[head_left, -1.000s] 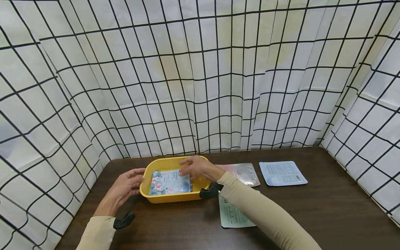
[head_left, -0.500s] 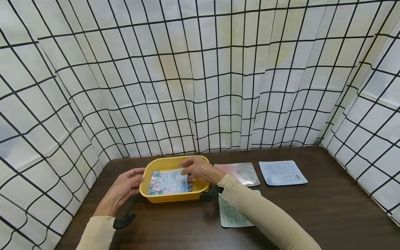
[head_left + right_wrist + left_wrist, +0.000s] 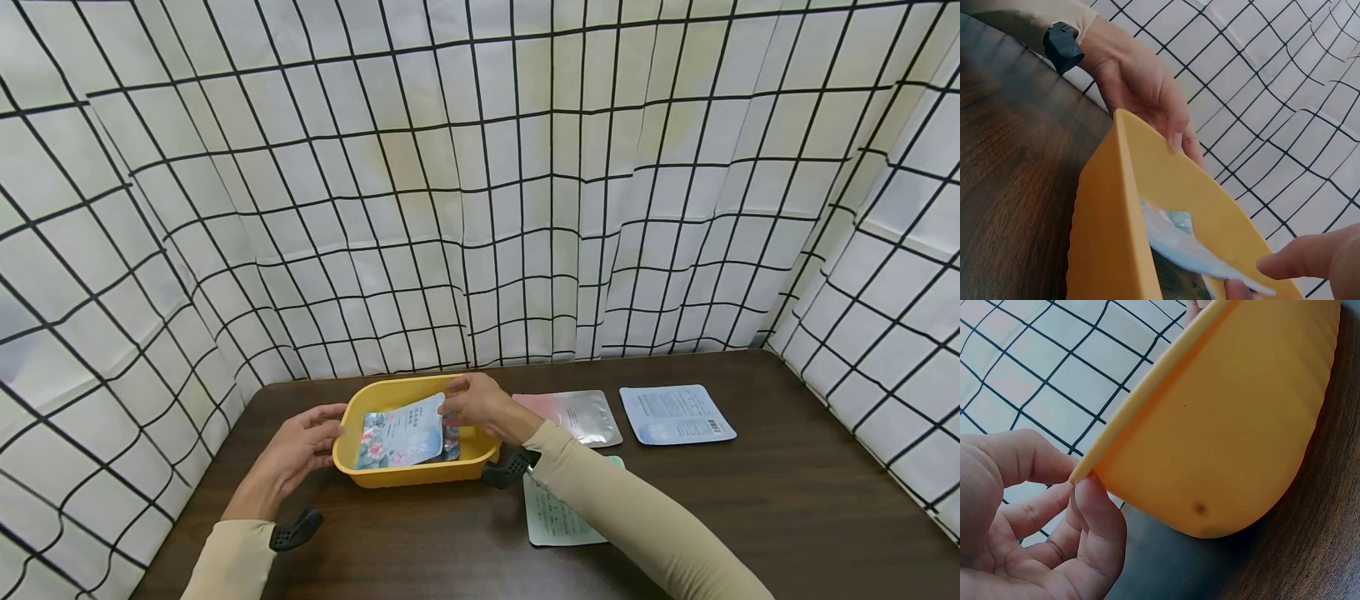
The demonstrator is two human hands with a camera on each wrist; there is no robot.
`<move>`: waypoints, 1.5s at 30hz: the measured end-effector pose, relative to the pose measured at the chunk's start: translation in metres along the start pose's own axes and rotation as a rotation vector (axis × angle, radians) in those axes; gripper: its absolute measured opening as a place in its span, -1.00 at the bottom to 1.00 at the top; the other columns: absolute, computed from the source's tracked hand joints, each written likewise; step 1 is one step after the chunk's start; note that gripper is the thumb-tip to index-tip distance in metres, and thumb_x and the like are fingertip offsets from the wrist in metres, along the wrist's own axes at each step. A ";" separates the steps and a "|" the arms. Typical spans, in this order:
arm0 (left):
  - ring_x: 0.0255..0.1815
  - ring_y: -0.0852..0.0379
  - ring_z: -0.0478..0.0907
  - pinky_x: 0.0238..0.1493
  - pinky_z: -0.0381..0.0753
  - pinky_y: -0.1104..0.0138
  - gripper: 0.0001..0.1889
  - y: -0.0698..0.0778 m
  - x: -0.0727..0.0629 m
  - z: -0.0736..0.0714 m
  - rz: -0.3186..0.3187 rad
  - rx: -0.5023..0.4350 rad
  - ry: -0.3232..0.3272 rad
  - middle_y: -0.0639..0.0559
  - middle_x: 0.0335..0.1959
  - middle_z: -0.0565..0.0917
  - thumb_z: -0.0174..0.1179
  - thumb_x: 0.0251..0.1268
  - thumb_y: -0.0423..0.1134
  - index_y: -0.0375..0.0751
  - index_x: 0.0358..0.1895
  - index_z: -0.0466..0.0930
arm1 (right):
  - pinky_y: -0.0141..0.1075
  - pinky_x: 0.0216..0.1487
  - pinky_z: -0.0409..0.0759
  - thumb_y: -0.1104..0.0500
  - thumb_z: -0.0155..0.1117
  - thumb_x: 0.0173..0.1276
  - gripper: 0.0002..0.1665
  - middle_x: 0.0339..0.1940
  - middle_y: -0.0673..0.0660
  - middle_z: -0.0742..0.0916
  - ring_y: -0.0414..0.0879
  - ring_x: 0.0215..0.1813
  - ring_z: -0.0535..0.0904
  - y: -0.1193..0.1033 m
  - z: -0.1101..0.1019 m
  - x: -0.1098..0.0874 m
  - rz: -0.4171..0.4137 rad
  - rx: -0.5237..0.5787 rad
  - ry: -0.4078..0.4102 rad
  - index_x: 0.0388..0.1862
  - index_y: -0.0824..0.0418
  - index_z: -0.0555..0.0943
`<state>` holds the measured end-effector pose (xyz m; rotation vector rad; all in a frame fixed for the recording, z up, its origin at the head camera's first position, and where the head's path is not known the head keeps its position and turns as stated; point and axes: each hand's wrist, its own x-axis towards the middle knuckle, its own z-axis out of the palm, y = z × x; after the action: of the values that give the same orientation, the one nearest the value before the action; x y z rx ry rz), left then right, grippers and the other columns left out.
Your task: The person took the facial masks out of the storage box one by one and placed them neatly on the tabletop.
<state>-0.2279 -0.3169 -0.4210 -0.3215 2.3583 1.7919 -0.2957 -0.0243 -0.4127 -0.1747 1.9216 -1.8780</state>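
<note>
A yellow plastic basket (image 3: 416, 477) stands on the table. My left hand (image 3: 298, 448) pinches its left rim between thumb and fingers, as the left wrist view shows with the thumb (image 3: 1102, 519) against the outer wall. Inside the basket, my right hand (image 3: 483, 407) holds the upper right corner of a light-blue floral sachet (image 3: 405, 433), which looks like a sheet mask packet. That corner is raised and the sachet tilts. Beneath it, part of another, darker packet (image 3: 452, 446) shows. In the right wrist view, the lifted sachet (image 3: 1188, 247) has its edge between thumb and a finger.
Right of the basket lie a pink and silver sachet (image 3: 581, 415) and a pale blue one (image 3: 677, 414). A green sachet (image 3: 558, 512) lies nearer, partly under the right forearm. A grid-patterned curtain (image 3: 517, 208) encloses the dark wooden table (image 3: 795, 500).
My right hand has taken the floral sachet by its corner and raised that side, uncovering more of the packet below. My left hand stays at the basket's rim.
</note>
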 end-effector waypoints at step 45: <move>-0.05 0.00 0.59 -0.09 0.69 0.24 -0.41 -0.001 0.001 0.000 -0.001 -0.007 -0.008 -0.27 0.28 0.50 0.11 0.49 -0.22 -0.28 0.51 0.25 | -0.12 -0.14 0.75 0.25 0.29 0.45 -0.54 -0.02 0.17 0.74 0.02 -0.10 0.73 -0.018 -0.022 -0.016 -0.053 -0.120 -0.184 0.30 0.23 0.52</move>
<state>-0.2289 -0.3175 -0.4218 -0.3161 2.3469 1.7980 -0.2941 0.0012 -0.3922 -0.4249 1.9202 -1.7143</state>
